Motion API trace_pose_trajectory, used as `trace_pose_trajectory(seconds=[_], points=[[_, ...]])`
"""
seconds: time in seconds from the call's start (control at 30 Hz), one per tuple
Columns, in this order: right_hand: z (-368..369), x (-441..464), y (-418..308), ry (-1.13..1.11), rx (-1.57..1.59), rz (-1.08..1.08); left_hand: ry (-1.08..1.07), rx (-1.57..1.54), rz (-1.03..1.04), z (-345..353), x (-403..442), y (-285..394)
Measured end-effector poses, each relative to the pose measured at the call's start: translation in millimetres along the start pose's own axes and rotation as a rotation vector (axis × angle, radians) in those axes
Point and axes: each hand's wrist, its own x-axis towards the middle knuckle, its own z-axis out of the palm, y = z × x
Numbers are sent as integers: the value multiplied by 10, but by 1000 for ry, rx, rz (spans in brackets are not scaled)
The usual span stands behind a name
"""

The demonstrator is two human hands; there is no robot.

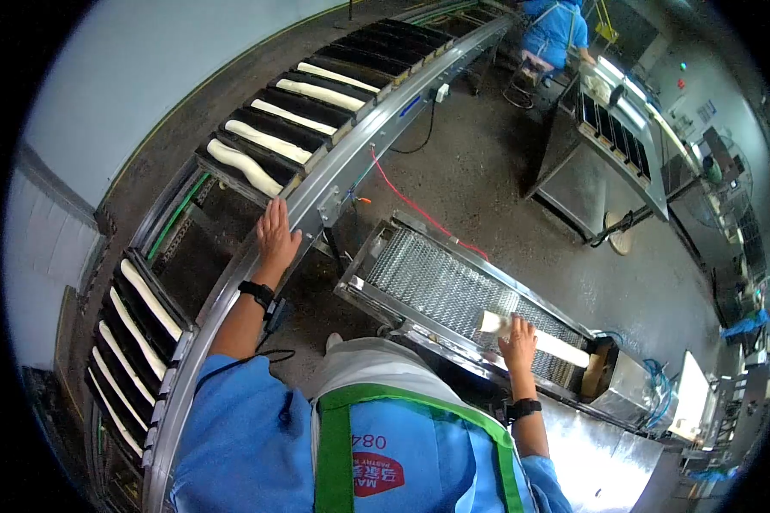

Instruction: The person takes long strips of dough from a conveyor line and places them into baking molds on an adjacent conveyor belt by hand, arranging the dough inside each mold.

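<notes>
My left hand point(276, 237) lies with its fingers spread at the steel rail of the curved conveyor, by the near end of a black tray point(287, 181) that holds a thick dough strip point(244, 167). On the right, my right hand point(518, 344) rests on a long pale dough roll point(556, 348), near its left end. The roll lies along a metal mesh belt point(436, 278), its right end by the opening of a steel machine point(629, 385). Whether the fingers grip the roll or only touch it, I cannot tell.
More black trays with dough strips point(150, 299) sit on the conveyor at the lower left, past a gap. Dark trays point(385, 43) continue at the top. A co-worker point(552, 34) sits near a steel table point(573, 171). A red cable point(411, 203) crosses behind the belt.
</notes>
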Motion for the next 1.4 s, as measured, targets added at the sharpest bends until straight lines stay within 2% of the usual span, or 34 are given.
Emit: trace_pose_trajectory(seconds=[0.03, 0.1, 0.23, 0.33, 0.4, 0.5, 0.57, 0.6, 0.67, 0.73, 0.8, 0.87, 0.93, 1.0, 1.07, 1.13, 1.2, 1.27, 1.33, 1.4], points=[[6, 53, -75, -5, -35, -51, 57, 1, 60, 13, 79, -1], [49, 200, -173, -103, -93, -113, 43, 15, 51, 4, 244, 5], [244, 551, -391, -139, -276, -204, 48, 26, 76, 82, 663, -34], [178, 768, -570, -245, -259, -209, 45, -26, 94, 236, 936, -108], [140, 918, -666, -288, -237, -221, -107, -111, 46, 332, 1087, -180], [259, 1175, -505, -184, -82, -278, -121, -123, 57, 368, 1138, -293], [159, 1442, -387, -240, 132, -313, -128, -128, 54, 329, 1120, -317], [42, 1538, -335, -205, 308, -149, -128, -121, 68, 336, 1102, -339], [-447, 1702, -346, -191, 541, 44, -78, -71, 93, 333, 1051, -341], [-1044, 1863, -491, -108, 542, 76, -78, -99, 84, 206, 963, -314], [-1383, 2092, -559, 37, 659, 38, -59, -121, 86, 191, 926, -329], [-1655, 2455, -587, 157, 848, -111, -41, -140, 92, 205, 956, -360], [-2022, 2701, -944, 258, 942, -55, -82, -194, 49, 180, 833, -379], [-2298, 2983, -1381, 263, 1310, -278, -84, -166, 38, 135, 854, -390], [-2440, 3347, -1799, 337, 1447, -261, -40, -205, 80, 226, 836, -479], [-2493, 3706, -2264, 341, 1551, -346, -12, -171, 78, 163, 847, -472], [-2415, 4045, -2720, 329, 1608, -440, -74, -371, 17, 105, 818, -497], [-2051, 4588, -3098, 299, 1727, -444, -34, -364, -5, 172, 803, -502], [-1610, 4973, -3402, 47, 1645, -423, 63, -271, -57, 193, 817, -461], [-1169, 5016, -3487, -280, 1445, -188, 54, -303, -69, 112, 757, -491]])
